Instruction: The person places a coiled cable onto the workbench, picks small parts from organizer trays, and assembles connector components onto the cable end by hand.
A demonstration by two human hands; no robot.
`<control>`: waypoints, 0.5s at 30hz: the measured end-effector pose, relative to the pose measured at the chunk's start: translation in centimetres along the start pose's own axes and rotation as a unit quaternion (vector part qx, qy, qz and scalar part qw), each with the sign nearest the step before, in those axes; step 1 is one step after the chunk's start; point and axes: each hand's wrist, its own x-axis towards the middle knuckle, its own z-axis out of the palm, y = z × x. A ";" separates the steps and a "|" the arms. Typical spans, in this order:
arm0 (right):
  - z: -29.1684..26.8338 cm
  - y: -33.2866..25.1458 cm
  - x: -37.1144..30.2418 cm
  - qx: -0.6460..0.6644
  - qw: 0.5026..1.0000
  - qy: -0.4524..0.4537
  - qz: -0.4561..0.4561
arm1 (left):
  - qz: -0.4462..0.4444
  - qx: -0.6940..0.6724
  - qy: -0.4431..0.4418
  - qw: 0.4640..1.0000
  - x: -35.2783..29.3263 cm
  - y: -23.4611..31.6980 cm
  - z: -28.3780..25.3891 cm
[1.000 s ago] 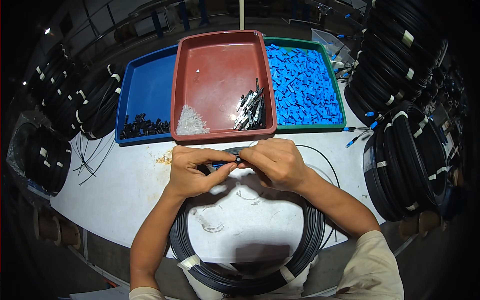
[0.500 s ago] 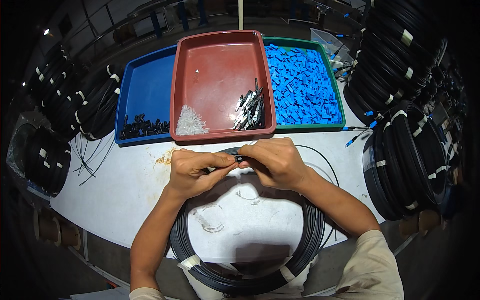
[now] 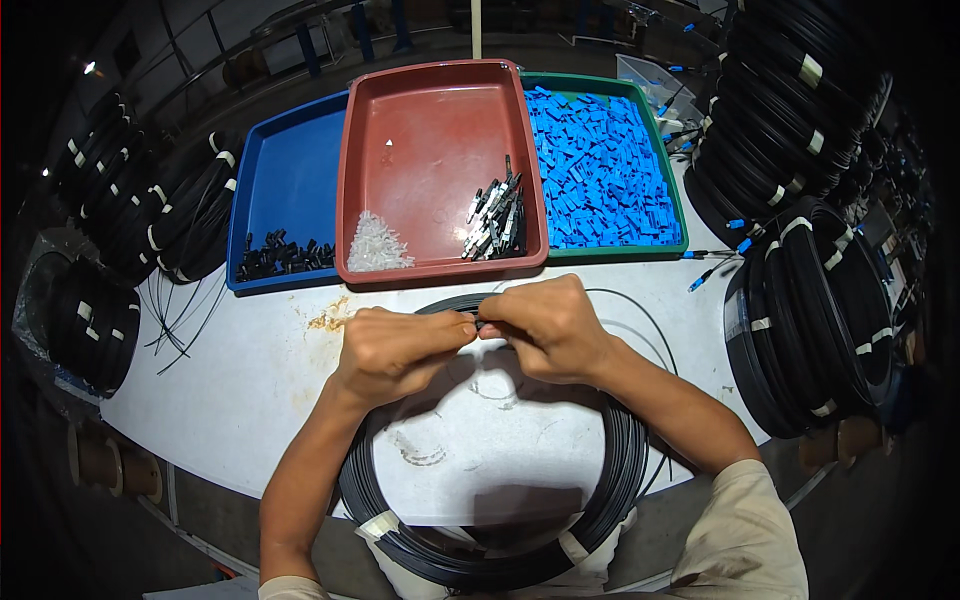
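My left hand and my right hand meet above the table, just in front of the red tray. Both are closed, thumb and fingertips pinching a small black part that is mostly hidden between them. Beneath my hands and forearms lies a large coil of black cable, bound with white tape. Its near side hangs past the table edge over my lap. A loose loop of thin black cable curves out to the right of my right hand.
The red tray holds clear sleeves and black-and-silver connector parts. Black pieces lie in the blue tray; blue connector housings fill the green tray. Cable coils stand right, more coils left.
My left fingers have closed further over the small part, hiding more of it. Both hands stay in nearly the same place, and the view has shifted very slightly.
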 end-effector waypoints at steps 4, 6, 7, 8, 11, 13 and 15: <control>0.5 0.1 -0.1 0.096 0.993 0.001 0.074 | 0.048 0.047 -0.014 0.998 -0.1 -0.4 -0.3; 0.6 0.2 0.0 0.081 0.995 0.009 0.063 | 0.029 0.026 -0.008 0.999 -0.1 -0.4 -0.3; 0.6 0.3 0.1 0.067 0.997 0.027 0.034 | 0.007 0.008 -0.004 1.000 -0.1 -0.5 -0.3; 0.6 0.4 0.1 0.052 0.998 0.045 0.004 | -0.015 -0.011 0.001 1.000 -0.2 -0.5 -0.3; 0.2 0.2 0.3 -0.016 0.998 0.041 -0.054 | -0.074 -0.057 0.008 0.996 -0.2 -0.4 -0.3; 0.1 0.2 0.4 -0.041 0.997 0.033 -0.065 | -0.101 -0.078 -0.002 0.992 0.0 -0.1 -0.6; 0.0 0.2 0.3 -0.067 0.995 0.025 -0.075 | -0.127 -0.100 -0.012 0.987 0.2 0.1 -0.6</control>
